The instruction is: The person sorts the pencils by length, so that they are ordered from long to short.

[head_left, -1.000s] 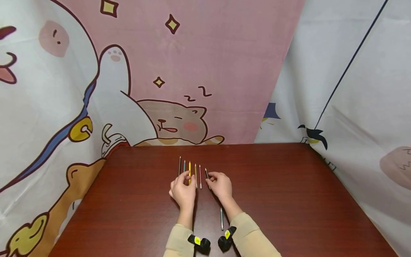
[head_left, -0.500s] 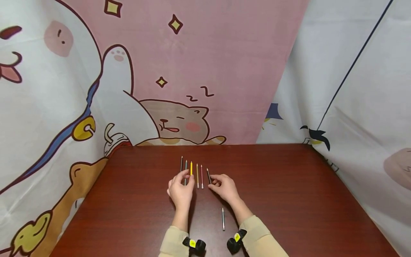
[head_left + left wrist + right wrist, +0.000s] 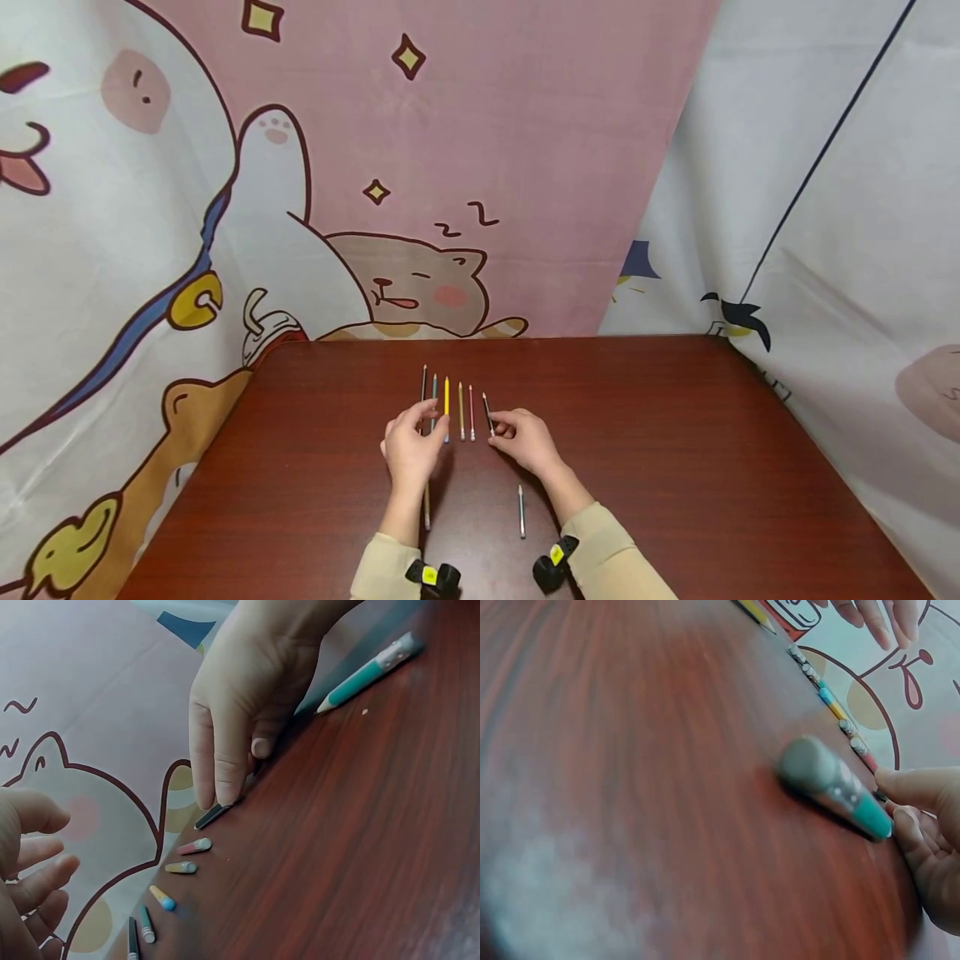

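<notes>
My right hand (image 3: 528,440) pinches the eraser end of a short black pencil (image 3: 487,406) lying on the table, thumb and forefinger at its sides. In the left wrist view the black pencil (image 3: 215,815) pokes out below the fingertips. My left hand (image 3: 411,446) hovers over the left part of a pencil row, fingers loosely bent with nothing between them. That row holds a dark pencil (image 3: 424,382), a teal pencil (image 3: 434,388), a yellow pencil (image 3: 447,392), a gold pencil (image 3: 461,408) and a pink pencil (image 3: 472,410). The left hand partly covers the dark and teal ones.
Nearer me, a teal pencil (image 3: 522,512) lies beside the right forearm. A yellowish pencil (image 3: 427,507) lies next to the left forearm, partly hidden. The brown table (image 3: 660,450) meets a cartoon-printed curtain (image 3: 540,167) at its far edge.
My left hand has moved left, away from the yellow and gold pencils, uncovering the yellowish pencil by its forearm. The right hand keeps its pinch on the black pencil, which has hardly moved.
</notes>
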Demonstrator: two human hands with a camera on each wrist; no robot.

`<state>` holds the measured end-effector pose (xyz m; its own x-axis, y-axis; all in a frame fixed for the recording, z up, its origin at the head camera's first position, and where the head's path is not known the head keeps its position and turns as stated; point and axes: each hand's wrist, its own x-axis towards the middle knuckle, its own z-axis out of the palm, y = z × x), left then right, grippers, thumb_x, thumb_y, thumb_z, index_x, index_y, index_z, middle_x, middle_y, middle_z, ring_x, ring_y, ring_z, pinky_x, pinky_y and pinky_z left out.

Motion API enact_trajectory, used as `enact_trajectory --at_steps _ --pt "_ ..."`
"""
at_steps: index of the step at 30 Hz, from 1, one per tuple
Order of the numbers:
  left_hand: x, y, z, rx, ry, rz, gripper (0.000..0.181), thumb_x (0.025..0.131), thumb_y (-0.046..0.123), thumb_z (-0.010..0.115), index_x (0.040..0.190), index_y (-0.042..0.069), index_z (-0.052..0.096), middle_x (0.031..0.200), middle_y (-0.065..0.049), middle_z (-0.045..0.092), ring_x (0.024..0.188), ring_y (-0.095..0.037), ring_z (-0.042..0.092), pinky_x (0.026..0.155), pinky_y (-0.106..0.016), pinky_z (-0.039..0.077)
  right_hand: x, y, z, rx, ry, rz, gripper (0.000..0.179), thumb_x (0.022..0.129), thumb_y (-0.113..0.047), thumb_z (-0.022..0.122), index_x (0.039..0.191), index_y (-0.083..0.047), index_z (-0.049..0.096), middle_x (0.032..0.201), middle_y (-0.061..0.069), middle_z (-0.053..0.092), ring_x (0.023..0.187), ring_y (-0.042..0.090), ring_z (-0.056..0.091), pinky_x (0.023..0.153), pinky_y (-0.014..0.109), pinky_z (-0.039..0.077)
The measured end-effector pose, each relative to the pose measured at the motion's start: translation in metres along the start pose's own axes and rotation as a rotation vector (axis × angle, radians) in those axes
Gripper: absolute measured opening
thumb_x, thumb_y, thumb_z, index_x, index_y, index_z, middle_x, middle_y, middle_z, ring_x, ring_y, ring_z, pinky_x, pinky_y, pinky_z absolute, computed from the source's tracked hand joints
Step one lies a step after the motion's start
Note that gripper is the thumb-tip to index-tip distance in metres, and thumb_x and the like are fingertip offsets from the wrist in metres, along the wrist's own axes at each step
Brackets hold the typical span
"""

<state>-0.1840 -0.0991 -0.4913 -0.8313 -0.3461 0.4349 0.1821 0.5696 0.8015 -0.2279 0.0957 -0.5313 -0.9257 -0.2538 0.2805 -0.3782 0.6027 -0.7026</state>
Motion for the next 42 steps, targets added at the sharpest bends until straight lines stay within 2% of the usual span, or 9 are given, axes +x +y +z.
enact_trajectory --at_steps 21,30,38,42 --pt "0.0 -0.012 -0.02 0.078 -0.041 0.075 0.029 0.077 0.019 0.08 0.105 0.012 0.076 0.09 -0.001 0.073 0.096 -0.033 0.061 0.079 -0.056 0.037 0.004 -0.006 0.008 -0.045 0.015 -0.005 0.034 0.076 -0.015 0.084 0.108 -0.005 0.075 0.073 -0.011 0.063 0.061 0.002 0.05 0.061 0.025 0.043" --pt "-0.001 -0.019 -0.026 0.118 -0.085 0.089 0.028 0.078 0.018 0.08 0.105 0.013 0.075 0.091 0.0 0.073 0.098 -0.034 0.061 0.08 -0.055 0.036 0.004 -0.007 0.011 -0.069 0.016 0.015 0.034 0.078 -0.018 0.084 0.109 -0.008 0.076 0.073 -0.013 0.063 0.061 0.002 0.051 0.06 0.025 0.043" --pt "-0.003 -0.023 -0.032 0.159 -0.105 0.14 0.028 0.077 0.016 0.08 0.105 0.013 0.076 0.091 0.0 0.072 0.096 -0.031 0.061 0.079 -0.053 0.036 0.004 -0.005 0.011 -0.052 0.006 0.019 0.033 0.08 -0.019 0.083 0.11 -0.008 0.075 0.075 -0.013 0.064 0.062 0.002 0.052 0.06 0.024 0.043" --pt "-0.006 -0.023 -0.035 0.157 -0.12 0.168 0.028 0.076 0.016 0.081 0.104 0.012 0.076 0.09 -0.002 0.072 0.093 -0.031 0.061 0.079 -0.053 0.036 0.002 -0.003 0.008 -0.011 0.014 0.026 0.033 0.079 -0.018 0.083 0.109 -0.007 0.075 0.075 -0.012 0.064 0.064 0.003 0.053 0.062 0.024 0.045"
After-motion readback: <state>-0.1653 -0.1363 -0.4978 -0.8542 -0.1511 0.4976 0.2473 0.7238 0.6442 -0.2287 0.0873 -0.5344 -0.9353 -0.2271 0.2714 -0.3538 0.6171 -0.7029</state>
